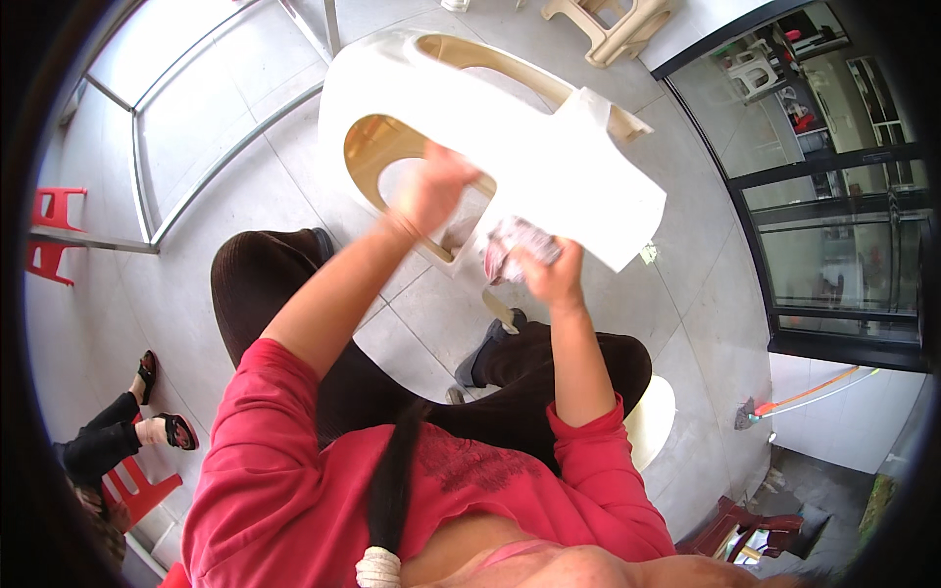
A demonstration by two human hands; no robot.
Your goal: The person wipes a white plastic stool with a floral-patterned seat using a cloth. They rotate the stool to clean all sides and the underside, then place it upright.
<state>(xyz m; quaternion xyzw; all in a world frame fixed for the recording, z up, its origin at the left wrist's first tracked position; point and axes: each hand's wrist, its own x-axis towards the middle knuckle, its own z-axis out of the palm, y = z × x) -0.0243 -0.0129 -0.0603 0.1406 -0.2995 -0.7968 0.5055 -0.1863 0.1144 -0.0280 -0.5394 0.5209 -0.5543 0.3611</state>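
Observation:
In front of me a white plastic chair (544, 162), overexposed in the light, lies tipped above the tiled floor, the tan inner edges of its arm openings showing. My left hand (434, 187), blurred, is at the rim of the nearer arm opening; its fingers look curled, but whether they grip the rim is unclear. A crumpled grey and reddish cloth (518, 250) is in my right hand (555, 272), close to the chair's lower edge. One chair leg (500, 312) points down by my shoe.
A beige plastic stool (610, 26) stands beyond the chair. Metal framing (242, 158) is at upper left, with red plastic chairs (59, 231) behind it. Another person's legs (117, 430) are at lower left. Glass doors (831, 213) line the right; a broom (750, 413) lies below them.

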